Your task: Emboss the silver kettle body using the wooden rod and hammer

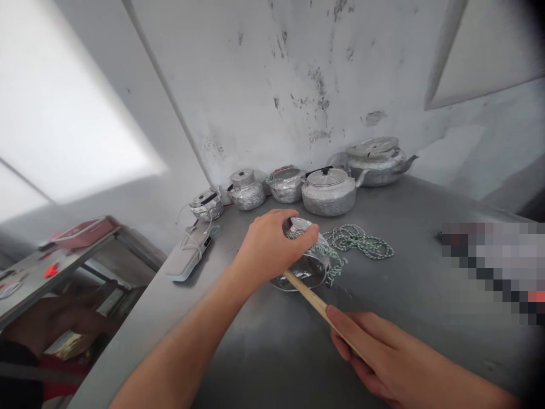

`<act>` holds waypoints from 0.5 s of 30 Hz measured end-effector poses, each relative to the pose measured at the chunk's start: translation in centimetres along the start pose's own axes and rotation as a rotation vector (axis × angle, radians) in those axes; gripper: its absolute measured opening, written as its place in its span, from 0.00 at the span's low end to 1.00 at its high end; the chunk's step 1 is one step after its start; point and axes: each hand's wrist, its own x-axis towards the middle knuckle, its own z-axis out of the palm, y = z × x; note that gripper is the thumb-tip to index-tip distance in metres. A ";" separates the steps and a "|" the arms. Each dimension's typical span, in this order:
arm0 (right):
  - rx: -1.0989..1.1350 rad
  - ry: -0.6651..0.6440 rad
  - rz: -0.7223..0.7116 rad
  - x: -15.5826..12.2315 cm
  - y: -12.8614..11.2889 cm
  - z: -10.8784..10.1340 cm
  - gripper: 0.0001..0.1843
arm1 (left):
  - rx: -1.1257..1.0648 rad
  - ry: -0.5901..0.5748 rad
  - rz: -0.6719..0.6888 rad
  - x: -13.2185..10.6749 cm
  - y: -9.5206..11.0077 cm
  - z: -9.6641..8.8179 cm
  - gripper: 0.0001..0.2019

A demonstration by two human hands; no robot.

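My left hand (272, 244) grips a small dented aluminium kettle (310, 267) lying tilted on its side on the grey metal table (404, 284), its open mouth facing me. My right hand (370, 346) is closed around a thin wooden stick (304, 292), whose far end reaches into the kettle's mouth. A green-and-white cord (361, 241) lies coiled just beyond the kettle and seems wound around its body.
Several aluminium kettles stand along the stained wall: a small kettle (207, 205), a lidded kettle (246, 190), a large kettle (330, 190) and a wide kettle (377, 161). A grey case with a cable (187, 255) lies at the table's left edge. A lower side table (63, 250) stands at left.
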 end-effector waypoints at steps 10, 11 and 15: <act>-0.387 0.165 -0.448 0.9 1.0 -0.7 0.09 | -0.018 -0.028 0.012 0.1 -0.2 -0.2 0.23; -0.375 0.212 -0.500 1.0 1.3 -0.9 0.08 | -0.022 -0.033 0.012 0.1 -0.1 -0.3 0.23; -0.239 0.283 -0.522 0.9 2.2 -1.3 0.20 | -0.035 -0.041 0.019 0.1 -0.1 -0.3 0.23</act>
